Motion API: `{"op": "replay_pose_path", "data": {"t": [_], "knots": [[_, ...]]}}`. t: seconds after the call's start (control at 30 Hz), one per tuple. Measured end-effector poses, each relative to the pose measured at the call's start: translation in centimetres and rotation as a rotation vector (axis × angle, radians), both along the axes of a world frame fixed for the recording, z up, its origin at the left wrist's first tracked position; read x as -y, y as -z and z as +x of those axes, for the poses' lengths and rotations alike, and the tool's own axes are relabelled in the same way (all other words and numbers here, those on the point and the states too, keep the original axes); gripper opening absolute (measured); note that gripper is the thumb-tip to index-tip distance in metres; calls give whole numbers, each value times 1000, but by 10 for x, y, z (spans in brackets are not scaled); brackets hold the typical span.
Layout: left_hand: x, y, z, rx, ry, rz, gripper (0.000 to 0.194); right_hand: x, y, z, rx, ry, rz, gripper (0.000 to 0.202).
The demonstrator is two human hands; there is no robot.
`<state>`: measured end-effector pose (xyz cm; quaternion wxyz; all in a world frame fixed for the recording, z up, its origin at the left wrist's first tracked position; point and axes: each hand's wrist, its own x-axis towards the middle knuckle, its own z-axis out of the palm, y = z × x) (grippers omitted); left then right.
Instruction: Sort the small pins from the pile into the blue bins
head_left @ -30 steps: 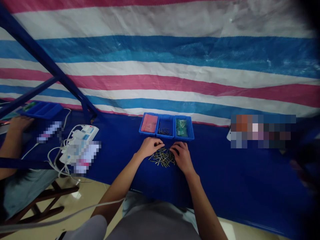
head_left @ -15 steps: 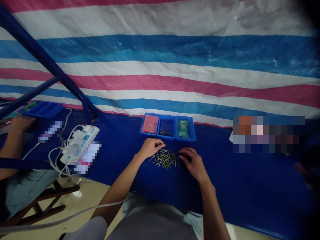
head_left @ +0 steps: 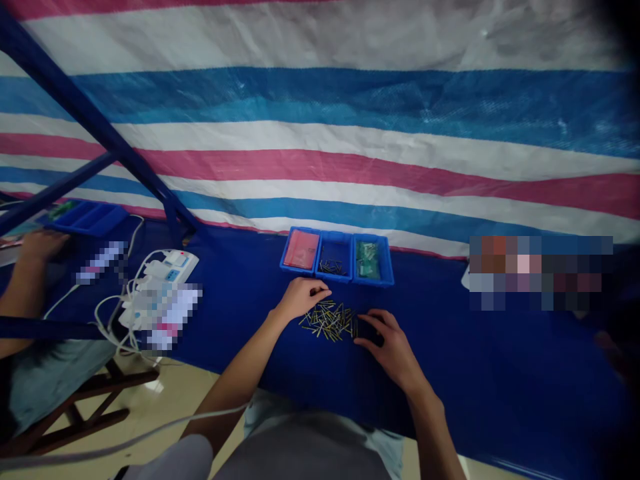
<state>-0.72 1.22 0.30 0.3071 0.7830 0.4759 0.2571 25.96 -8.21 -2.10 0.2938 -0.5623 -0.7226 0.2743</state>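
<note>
A pile of thin brass-and-grey metal pieces, like small drill bits, lies on the blue table. Over the pile's upper left edge is my left hand, thumb and fingertips pinched together; whatever they hold is too small to make out. At the right side of the heap, my right hand is open, its thumb and fingers parted around the outermost pieces. Just behind sits a blue tray in three sections: pink packets at left, a few similar metal pieces in the middle, green packets at right.
To the left are a white power strip with plugs and cables, and two blurred-out items. Farther left, another person's hand is near a second blue tray. A blue metal frame slants there. Striped sheeting hangs behind.
My right hand has moved slightly down toward me and its thumb and fingers have spread apart. My left hand stays pinched in nearly the same spot.
</note>
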Motion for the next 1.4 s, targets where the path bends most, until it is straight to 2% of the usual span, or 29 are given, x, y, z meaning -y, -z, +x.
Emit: {"op": "replay_pose_path", "data": {"t": [0.5, 0.77, 1.07, 1.23, 1.4], "knots": [[0, 1, 0, -11, -8, 13, 28, -2, -6, -5, -34, -16, 50, 19], [0, -2, 0, -6, -2, 23, 28, -1, -5, -4, -65, 1, 14, 23], [2, -1, -1, 52, 18, 4, 27, -10, -25, -2, -313, 61, -156, 33], [3, 0, -2, 144, 81, 24, 29, -26, -32, -19, -366, 34, -170, 33], [3, 1, -3, 193, 85, 53, 30, -42, -36, -45, -379, -1, -193, 35]]}}
